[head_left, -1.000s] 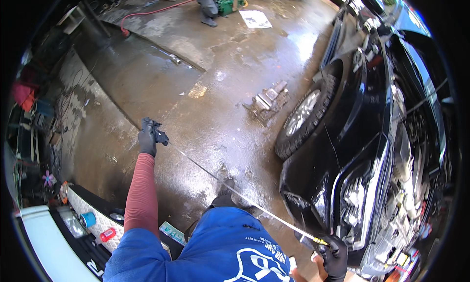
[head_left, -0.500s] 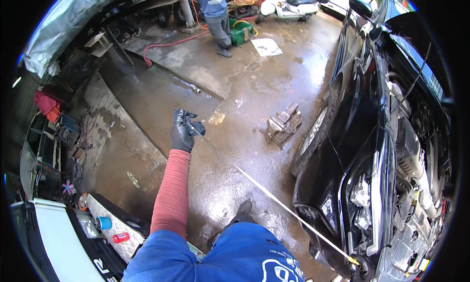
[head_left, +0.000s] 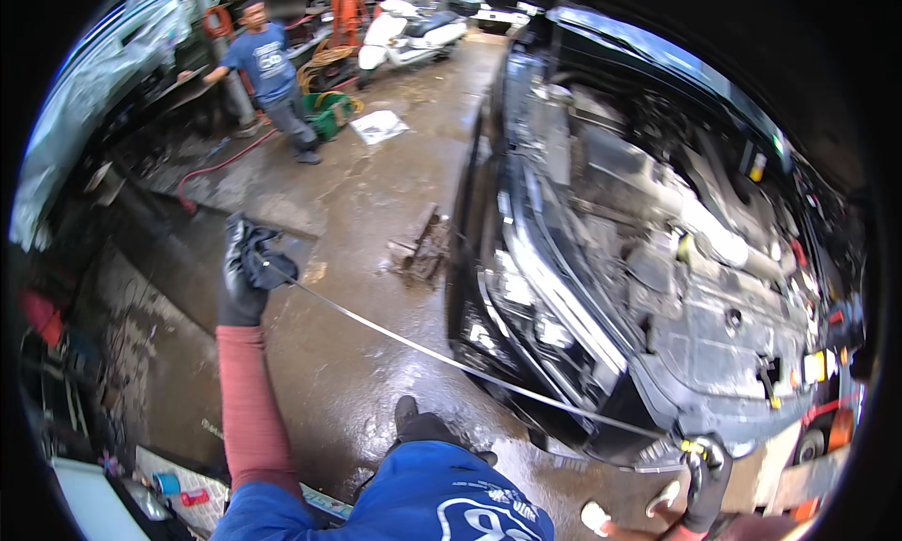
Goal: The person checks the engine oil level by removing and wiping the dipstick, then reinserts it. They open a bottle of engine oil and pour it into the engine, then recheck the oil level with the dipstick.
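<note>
A long, thin dipstick [head_left: 451,360] with a yellow end stretches across in front of me, sloping down to the right. My left hand [head_left: 246,268], in a dark glove, is closed around its far end at the left; whether a cloth is also in those fingers I cannot tell. My right hand [head_left: 709,470], gloved too, grips the yellow end at the lower right, beside the front corner of a black car [head_left: 498,287]. The car's hood is raised over its engine bay [head_left: 676,268], and the dipstick passes in front of the bumper.
A rusty metal part [head_left: 423,250] lies on the wet floor left of the car. Farther back are a person [head_left: 268,66] in blue, a green box [head_left: 329,116], a white sheet [head_left: 380,127] and a white scooter [head_left: 413,33]. White shoes [head_left: 595,517] show near my right forearm.
My view has swung right, bringing the engine bay into fuller sight. Both hands still hold the dipstick, which now slopes less steeply. The person at the back has turned toward me.
</note>
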`<state>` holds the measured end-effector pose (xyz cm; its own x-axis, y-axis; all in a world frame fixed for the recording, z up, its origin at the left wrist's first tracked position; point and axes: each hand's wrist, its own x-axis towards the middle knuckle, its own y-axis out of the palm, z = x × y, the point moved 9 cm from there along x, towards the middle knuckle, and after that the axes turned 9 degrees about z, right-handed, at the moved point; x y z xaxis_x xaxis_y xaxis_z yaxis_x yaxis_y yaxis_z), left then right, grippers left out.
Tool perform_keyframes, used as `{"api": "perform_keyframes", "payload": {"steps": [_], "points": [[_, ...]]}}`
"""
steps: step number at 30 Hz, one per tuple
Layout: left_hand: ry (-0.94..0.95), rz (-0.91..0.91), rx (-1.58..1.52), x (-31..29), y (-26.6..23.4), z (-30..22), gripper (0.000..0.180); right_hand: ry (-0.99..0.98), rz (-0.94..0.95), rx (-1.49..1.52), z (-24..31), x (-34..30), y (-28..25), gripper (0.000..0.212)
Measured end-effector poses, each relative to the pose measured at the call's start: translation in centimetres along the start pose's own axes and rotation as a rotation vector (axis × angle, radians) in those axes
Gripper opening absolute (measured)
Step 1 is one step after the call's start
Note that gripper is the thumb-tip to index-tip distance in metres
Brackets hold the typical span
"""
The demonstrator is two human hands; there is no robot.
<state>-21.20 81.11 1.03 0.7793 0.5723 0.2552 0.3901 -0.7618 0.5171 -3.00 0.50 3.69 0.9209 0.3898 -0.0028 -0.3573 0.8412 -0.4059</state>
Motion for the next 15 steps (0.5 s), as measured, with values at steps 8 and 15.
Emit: {"api": "perform_keyframes", "payload": {"steps": [8,15], "points": [[0.037,0.273,1.109,-0.3,17.0,4.0,0.035,-0.067,-0.216,-0.183,-0.9,2.3,-15.4,0.021],[-0.153,0.601,0.753,0.4,30.0,14.3,0.022,0.043,-0.345,-0.631,-8.0,5.3,-24.8,0.026]]}}
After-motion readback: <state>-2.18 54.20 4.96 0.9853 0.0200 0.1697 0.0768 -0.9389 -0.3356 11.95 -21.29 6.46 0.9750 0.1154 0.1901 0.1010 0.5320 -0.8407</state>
